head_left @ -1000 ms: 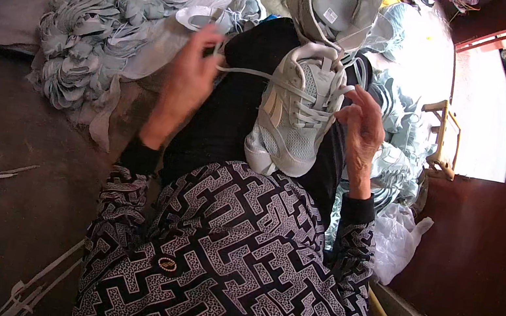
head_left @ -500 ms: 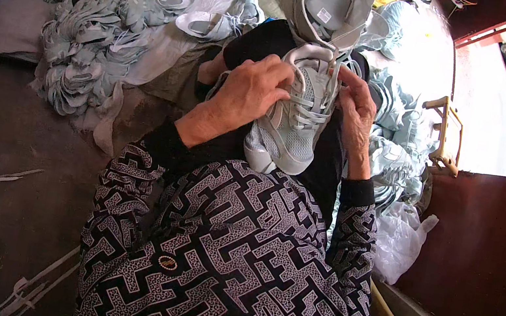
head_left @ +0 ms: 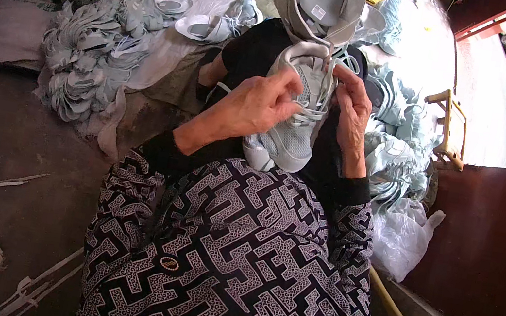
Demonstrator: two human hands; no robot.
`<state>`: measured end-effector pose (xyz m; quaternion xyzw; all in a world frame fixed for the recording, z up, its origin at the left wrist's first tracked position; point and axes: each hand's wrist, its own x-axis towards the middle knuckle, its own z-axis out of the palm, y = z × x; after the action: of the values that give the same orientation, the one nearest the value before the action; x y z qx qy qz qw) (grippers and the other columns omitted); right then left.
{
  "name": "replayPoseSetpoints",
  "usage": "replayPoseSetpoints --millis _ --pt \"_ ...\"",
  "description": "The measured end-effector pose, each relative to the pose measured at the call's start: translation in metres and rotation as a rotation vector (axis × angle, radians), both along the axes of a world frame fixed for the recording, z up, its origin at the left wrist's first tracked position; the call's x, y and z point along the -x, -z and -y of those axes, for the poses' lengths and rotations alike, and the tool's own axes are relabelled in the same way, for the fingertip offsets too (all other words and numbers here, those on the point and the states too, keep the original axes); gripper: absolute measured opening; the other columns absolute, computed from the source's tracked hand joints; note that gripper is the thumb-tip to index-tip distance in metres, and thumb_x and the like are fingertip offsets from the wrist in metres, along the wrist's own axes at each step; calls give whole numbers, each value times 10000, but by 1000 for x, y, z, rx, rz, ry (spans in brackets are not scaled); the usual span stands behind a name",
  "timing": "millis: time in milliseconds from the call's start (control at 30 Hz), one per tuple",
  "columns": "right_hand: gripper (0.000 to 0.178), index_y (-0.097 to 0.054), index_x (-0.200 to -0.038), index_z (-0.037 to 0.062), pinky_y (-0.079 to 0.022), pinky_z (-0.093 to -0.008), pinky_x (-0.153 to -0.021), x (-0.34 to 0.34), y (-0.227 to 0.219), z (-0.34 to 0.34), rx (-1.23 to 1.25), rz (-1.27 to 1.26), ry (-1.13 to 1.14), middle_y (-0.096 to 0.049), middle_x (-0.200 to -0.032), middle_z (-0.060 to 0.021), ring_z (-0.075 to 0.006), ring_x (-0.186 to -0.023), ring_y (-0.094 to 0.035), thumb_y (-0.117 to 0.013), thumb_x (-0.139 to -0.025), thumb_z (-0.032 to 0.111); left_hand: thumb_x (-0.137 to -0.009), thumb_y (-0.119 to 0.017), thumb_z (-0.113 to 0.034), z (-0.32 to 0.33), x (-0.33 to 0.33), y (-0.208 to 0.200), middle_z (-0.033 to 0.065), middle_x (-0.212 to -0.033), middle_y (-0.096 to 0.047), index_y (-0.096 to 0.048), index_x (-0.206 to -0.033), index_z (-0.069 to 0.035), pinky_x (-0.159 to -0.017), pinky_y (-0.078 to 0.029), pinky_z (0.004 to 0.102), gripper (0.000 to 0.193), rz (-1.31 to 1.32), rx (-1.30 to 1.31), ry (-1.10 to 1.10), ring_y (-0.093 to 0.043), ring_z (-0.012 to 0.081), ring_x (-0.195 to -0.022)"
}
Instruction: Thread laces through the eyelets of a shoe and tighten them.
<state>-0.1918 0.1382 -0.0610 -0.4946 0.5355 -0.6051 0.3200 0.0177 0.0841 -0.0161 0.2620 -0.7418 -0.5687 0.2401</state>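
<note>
A pale grey-white sneaker (head_left: pixel 293 146) rests on my lap, its toe toward me and its heel opening away. White laces cross its tongue. My left hand (head_left: pixel 254 108) reaches over the shoe from the left, thumb and fingertips pinched at the shoelace (head_left: pixel 304 118) in the middle of the lacing. Close to the upper eyelets, my right hand (head_left: pixel 353 104) also pinches the lace, its fingers curled at the right edge of the shoe. Just past the heel stands a pale open bag (head_left: pixel 319 10) with grey pieces inside.
Heaps of pale shoe uppers lie on the floor at left (head_left: pixel 79 64) and right (head_left: pixel 392 154). A few loose sneakers (head_left: pixel 204 29) lie on a white cloth. On the right are a bamboo-coloured frame (head_left: pixel 446 129), a clear plastic bag (head_left: pixel 402 238) and a dark red panel (head_left: pixel 482 254).
My left hand has moved right, from the shoe's left side onto the lacing. The right hand stays by the upper eyelets, and the shoe remains on my lap.
</note>
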Motion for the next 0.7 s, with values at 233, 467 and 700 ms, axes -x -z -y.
replayPoseSetpoints --millis 233,467,700 --pt "290 -585 -1138 5 -400 -234 -898 -1 -1 1 0 -26 28 -616 -1086 -38 -104 -1015 -536 -425 -897 -14 -771 -654 -164 1 14 -1 40 -734 -508 -550 -866 -77 -659 -400 322 165 274 1323 27 -570 188 -747" --pt "244 -595 -1107 18 -397 -247 -907 -2 0 3 7 -74 45 -622 -1060 -45 -114 -996 -543 -429 -928 13 -806 -571 -173 24 25 2 23 -698 -552 -578 -754 -74 -574 -401 278 112 54 981 -67 -558 176 -643" --pt "239 -580 -1130 14 -434 -248 -836 -3 -6 -1 -16 -82 27 -635 -1032 -42 -116 -953 -561 -440 -940 46 -872 -518 -193 -3 -7 12 -38 -607 -503 -605 -746 -50 -542 -371 238 209 43 -588 296 -448 55 -532"
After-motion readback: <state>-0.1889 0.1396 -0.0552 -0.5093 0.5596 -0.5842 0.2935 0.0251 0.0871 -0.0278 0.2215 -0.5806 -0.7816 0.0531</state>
